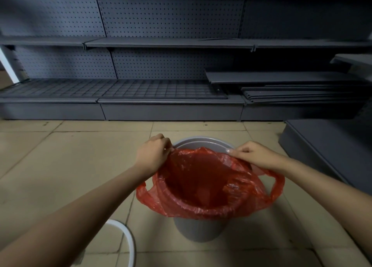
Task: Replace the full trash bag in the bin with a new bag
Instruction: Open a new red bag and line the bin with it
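A grey round bin point(198, 229) stands on the tiled floor in front of me. A red plastic bag point(201, 182) sits open inside it, its mouth folded over the near rim, with its handle loops hanging down on the left and right. The bin's far rim point(203, 141) is bare. My left hand point(153, 154) pinches the bag's far left edge. My right hand point(253, 156) pinches the bag's far right edge. The bag looks empty inside.
Dark grey shop shelving point(161, 103) with pegboard backs runs along the wall behind the bin. Loose shelf boards point(291, 87) are stacked at the right. A low grey base point(326, 146) juts out at the right. A white curved rim point(126, 240) shows near my left forearm.
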Demonstrator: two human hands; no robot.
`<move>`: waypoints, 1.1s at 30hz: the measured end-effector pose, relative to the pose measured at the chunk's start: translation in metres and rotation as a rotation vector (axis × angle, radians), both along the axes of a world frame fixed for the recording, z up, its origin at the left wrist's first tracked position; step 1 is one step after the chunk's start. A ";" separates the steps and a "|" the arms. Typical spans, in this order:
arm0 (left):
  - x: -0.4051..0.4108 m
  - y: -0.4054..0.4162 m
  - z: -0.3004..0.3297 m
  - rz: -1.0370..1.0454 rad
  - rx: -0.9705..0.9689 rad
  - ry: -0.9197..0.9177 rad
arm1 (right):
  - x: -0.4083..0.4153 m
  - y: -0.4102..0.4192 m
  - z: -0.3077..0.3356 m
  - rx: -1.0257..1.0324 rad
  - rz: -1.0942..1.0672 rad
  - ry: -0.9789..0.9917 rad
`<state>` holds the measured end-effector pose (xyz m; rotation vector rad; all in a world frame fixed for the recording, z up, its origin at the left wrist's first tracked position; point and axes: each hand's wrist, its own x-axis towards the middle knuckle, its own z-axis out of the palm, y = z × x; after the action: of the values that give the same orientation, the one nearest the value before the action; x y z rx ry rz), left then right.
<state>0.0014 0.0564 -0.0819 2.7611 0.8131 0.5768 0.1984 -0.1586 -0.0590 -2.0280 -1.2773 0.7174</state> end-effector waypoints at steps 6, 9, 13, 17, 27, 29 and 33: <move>0.008 0.004 0.002 0.050 -0.009 -0.041 | 0.018 0.007 -0.009 0.059 -0.202 -0.284; 0.015 0.008 -0.002 0.071 -0.016 -0.050 | 0.026 0.014 -0.019 0.002 -0.299 -0.365; 0.028 0.013 -0.007 0.083 -0.028 -0.066 | 0.034 0.025 -0.030 0.041 -0.418 -0.422; 0.041 0.021 -0.010 0.085 -0.044 -0.077 | 0.043 0.035 -0.038 0.021 -0.466 -0.412; 0.067 0.050 -0.017 0.100 -0.220 -0.021 | 0.065 0.050 -0.066 -0.042 -0.497 -0.247; 0.069 0.057 -0.016 0.103 -0.325 -0.001 | 0.065 0.049 -0.075 -0.073 -0.431 -0.271; 0.059 0.057 -0.036 0.054 -0.429 0.160 | 0.057 0.043 -0.086 -0.205 -0.345 -0.352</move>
<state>0.0605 0.1134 -0.1182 2.4147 0.9235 0.1626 0.2556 -0.1158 -0.1445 -2.5440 -1.0231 0.3503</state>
